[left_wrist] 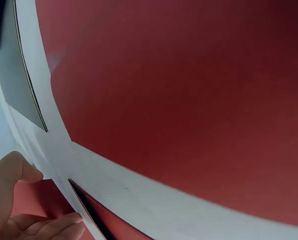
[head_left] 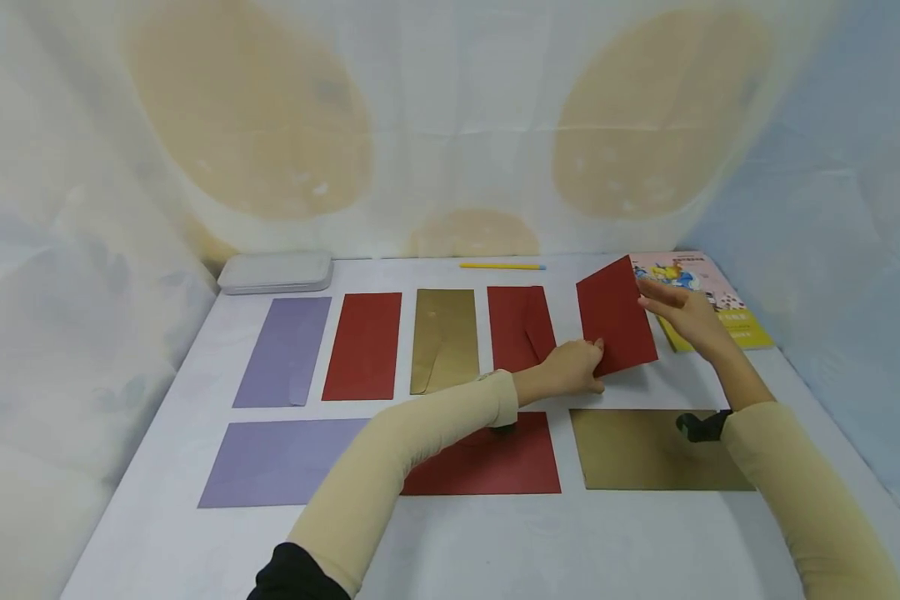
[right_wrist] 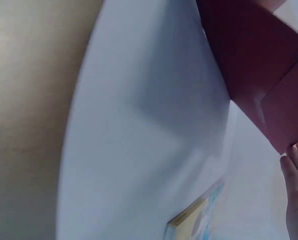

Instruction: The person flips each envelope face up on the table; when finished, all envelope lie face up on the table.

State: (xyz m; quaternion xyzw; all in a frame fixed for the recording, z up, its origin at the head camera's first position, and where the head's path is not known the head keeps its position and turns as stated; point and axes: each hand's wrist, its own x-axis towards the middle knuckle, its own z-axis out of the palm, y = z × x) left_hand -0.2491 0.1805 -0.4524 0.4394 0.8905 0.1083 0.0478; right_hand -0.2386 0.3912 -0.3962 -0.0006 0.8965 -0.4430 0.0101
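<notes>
A cream-sleeved left arm is reaching across the white table (head_left: 495,542), its left hand (head_left: 570,368) pinching the lower corner of a dark red paper envelope (head_left: 615,317). The right hand (head_left: 682,312), fingers straight, is touching the envelope's far upper edge. The envelope is standing tilted off the table, long axis running away from the person, beside a yellow-edged illustrated booklet (head_left: 720,308) whose print is unreadable
</notes>
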